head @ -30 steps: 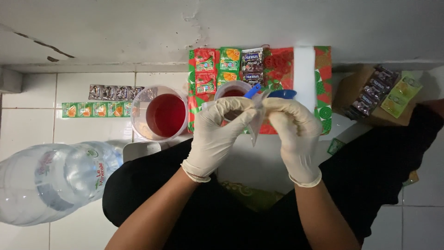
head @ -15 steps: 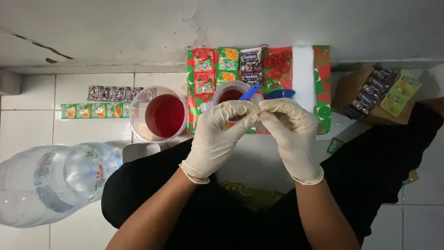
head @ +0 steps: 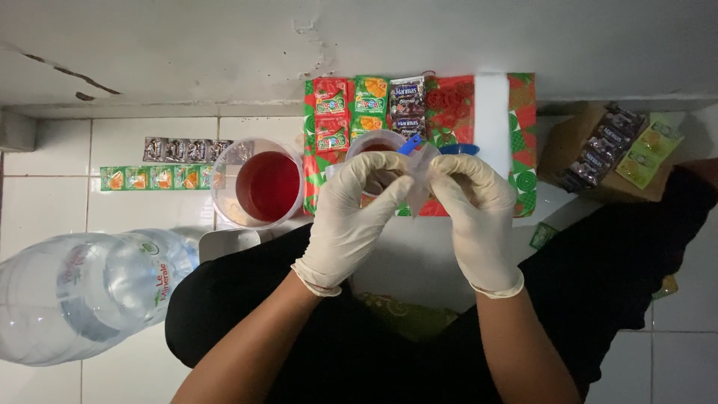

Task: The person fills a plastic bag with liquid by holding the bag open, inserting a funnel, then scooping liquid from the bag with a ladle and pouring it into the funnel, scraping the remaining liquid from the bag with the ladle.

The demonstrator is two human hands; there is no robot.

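- Head view: I see my left hand [head: 351, 221] and right hand [head: 473, 217], both gloved, raised close together, fingertips pinching a small clear bag [head: 419, 179] between them.
- The bag hangs between both hands, held at its top; just beyond it sits a small cup [head: 374, 142] with red liquid and something blue [head: 409, 144] at its rim.
- Left of my left hand stands a clear jug [head: 258, 187] of red drink, and farther left a big water bottle [head: 82, 295] lies on its side.
- Beyond both hands, drink sachets [head: 351, 108] lie on a red-green mat [head: 523, 164].
- Right of my right hand is a cardboard box [head: 591, 153] of packets.
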